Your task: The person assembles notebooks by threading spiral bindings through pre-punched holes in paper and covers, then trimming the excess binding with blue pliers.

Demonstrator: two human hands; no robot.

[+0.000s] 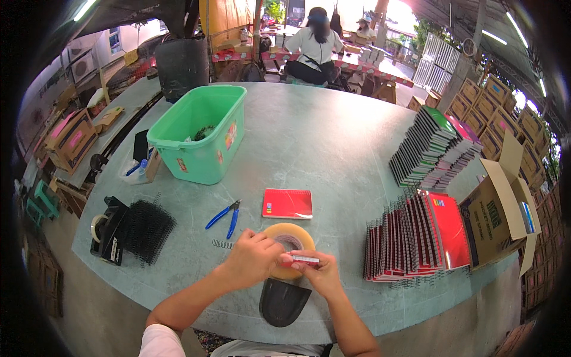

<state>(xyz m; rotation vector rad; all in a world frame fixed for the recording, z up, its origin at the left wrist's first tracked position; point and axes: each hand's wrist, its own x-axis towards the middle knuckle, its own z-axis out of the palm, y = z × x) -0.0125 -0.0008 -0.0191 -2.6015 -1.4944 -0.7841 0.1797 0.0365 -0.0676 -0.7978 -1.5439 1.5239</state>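
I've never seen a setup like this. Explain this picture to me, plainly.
There is no machine: these are a person's own bare hands, seen from a wide fisheye camera worn on the head and looking down. That lens bends straight edges near the rim.

The left hand and right hand meet above a tape roll, pinching a small red-and-white piece, too small to identify.

On the grey table, a red notebook lies beyond the roll, with blue-handled pliers to its left. Further left are black wire coils and a green tub; to the right, stacked red notebooks and an open cardboard box.
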